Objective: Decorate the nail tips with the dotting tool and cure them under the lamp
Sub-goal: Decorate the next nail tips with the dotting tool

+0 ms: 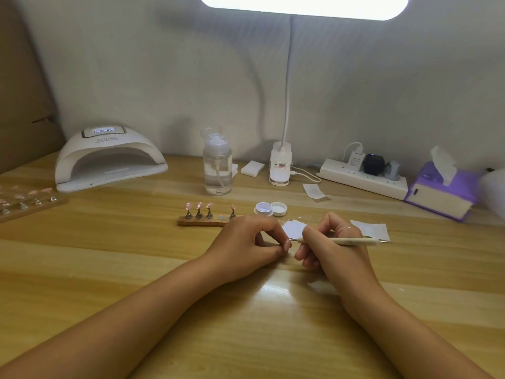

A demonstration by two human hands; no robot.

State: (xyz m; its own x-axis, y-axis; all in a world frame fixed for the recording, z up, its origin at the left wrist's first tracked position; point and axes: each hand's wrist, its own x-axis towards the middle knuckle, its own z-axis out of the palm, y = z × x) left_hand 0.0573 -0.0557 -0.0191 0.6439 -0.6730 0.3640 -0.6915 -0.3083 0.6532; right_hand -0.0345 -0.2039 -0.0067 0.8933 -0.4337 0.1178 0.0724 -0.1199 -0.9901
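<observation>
My left hand (pixel 247 242) rests on the wooden table and pinches a small pink nail tip (pixel 287 244) between thumb and fingers. My right hand (pixel 328 242) grips a cream dotting tool (pixel 352 241) like a pen, its metal point touching the held nail tip. Just behind my left hand stands a wooden holder (pixel 202 221) with several pink nail tips on small metal stands. The white curing lamp (pixel 109 160) sits at the back left, its display lit. A small open white jar (pixel 264 209) and its lid (pixel 278 208) lie behind my hands.
A clear pump bottle (pixel 217 165), a clip desk lamp (pixel 280 165), a power strip (pixel 363 179) and a purple tissue box (pixel 440 192) line the back. White paper pieces (pixel 373 229) lie near my right hand. Another tray of nail tips (pixel 27 201) sits far left.
</observation>
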